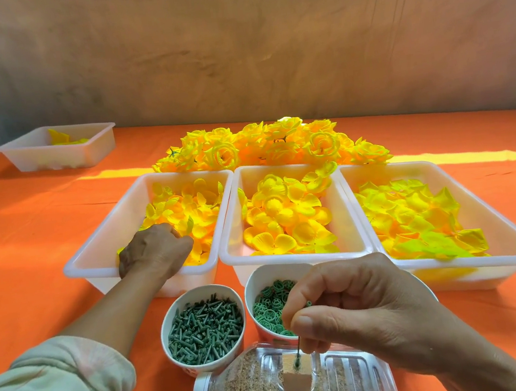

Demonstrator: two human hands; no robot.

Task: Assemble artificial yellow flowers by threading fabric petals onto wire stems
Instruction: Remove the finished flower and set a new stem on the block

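Your right grip pinches the wire stem upright in the wooden block, steadying it for threading. Your left grip curls among fabric petals in the left tray; whether it pinches one is hidden.

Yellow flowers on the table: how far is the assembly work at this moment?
Done: a pile of finished flowers lies behind the trays. In hand: the right hand pinches a bare wire stem upright on the wooden block, while the left hand reaches into the petals of the left tray. Left: no petal is on this stem yet, and all three trays hold many loose petals.
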